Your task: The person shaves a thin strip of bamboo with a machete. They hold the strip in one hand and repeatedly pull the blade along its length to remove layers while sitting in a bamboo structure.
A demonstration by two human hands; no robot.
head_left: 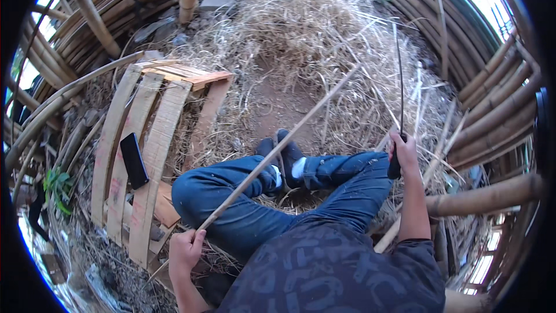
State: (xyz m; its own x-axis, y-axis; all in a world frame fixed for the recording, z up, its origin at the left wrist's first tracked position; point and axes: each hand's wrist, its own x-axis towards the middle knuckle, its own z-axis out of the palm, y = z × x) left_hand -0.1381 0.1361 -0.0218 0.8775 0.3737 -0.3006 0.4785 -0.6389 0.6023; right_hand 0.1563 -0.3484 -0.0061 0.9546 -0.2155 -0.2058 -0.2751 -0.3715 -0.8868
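Note:
My left hand (185, 250) is closed round the lower part of a long, thin bamboo strip (282, 142). The strip slants up and to the right over my left leg, its far end above the pile of shavings. In my right hand (405, 152), beside my right knee, is the black handle of a long knife (400, 75). Its narrow dark blade points away from me, apart from the strip. I sit with my legs (243, 194) crossed, in blue trousers and dark shoes.
Pale curly shavings (289, 29) heap up ahead of me. A slatted wooden crate (159, 127) stands at the left with a dark phone (134, 161) on it. Bamboo poles (498, 98) wall the space, and a thick pole (483, 195) juts in at the right.

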